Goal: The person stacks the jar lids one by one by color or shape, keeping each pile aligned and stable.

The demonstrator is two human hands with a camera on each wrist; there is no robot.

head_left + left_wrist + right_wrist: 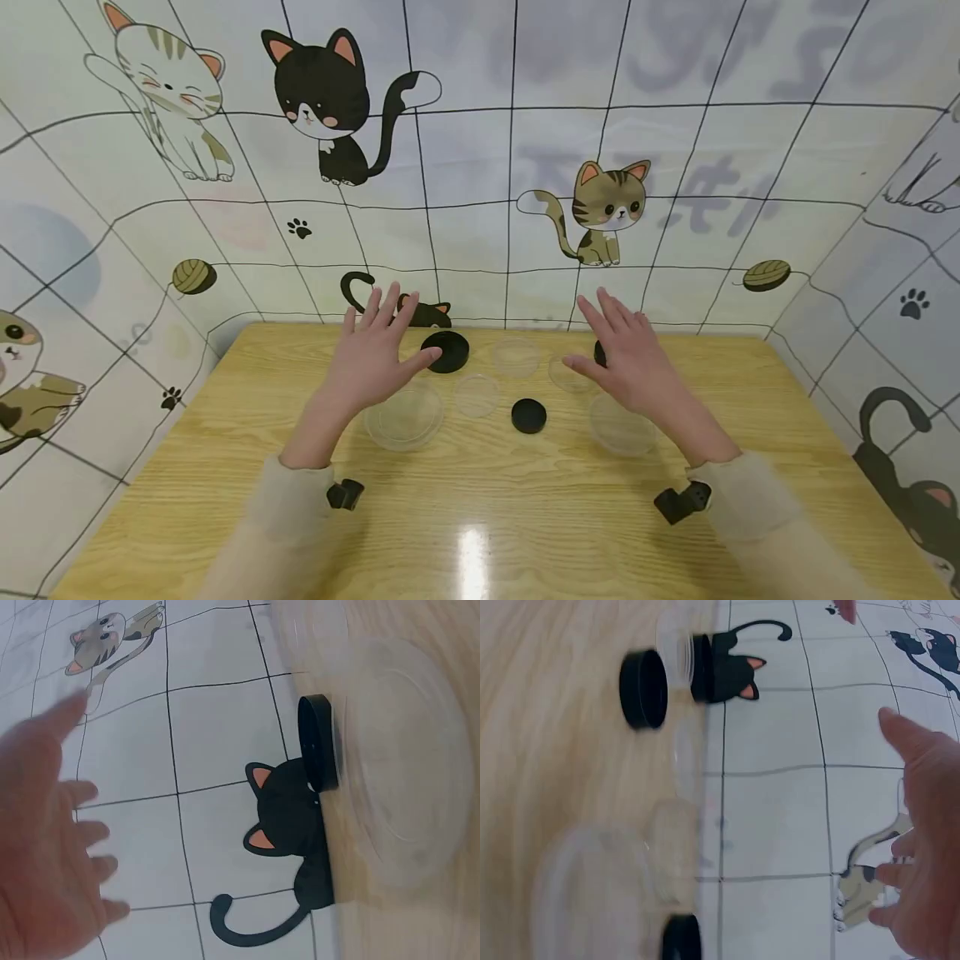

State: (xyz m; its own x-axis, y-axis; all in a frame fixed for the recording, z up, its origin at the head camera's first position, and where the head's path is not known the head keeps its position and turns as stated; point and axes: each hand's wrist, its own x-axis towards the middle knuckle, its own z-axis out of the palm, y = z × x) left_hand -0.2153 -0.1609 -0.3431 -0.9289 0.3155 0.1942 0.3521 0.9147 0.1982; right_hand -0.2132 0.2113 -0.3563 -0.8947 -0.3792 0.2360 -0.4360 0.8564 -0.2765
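My left hand (375, 354) is raised above the table at the left, fingers spread and holding nothing. Near its thumb lies a black round lid (447, 353), with a large clear round lid (405, 421) closer to me. On the right, my other hand (630, 358) is also lifted with straight, empty fingers. It partly hides a second black lid (600, 353) and a large clear disc (624, 429). Between the hands lie a smaller black lid (528, 416) and clear round pieces, including one nearer (477, 395) and one farther back (516, 357).
The pieces lie on a wooden table (465, 483) with a bright glare spot near its front. A cloth wall (480, 233) printed with cats and grid lines rises behind the table and along both sides.
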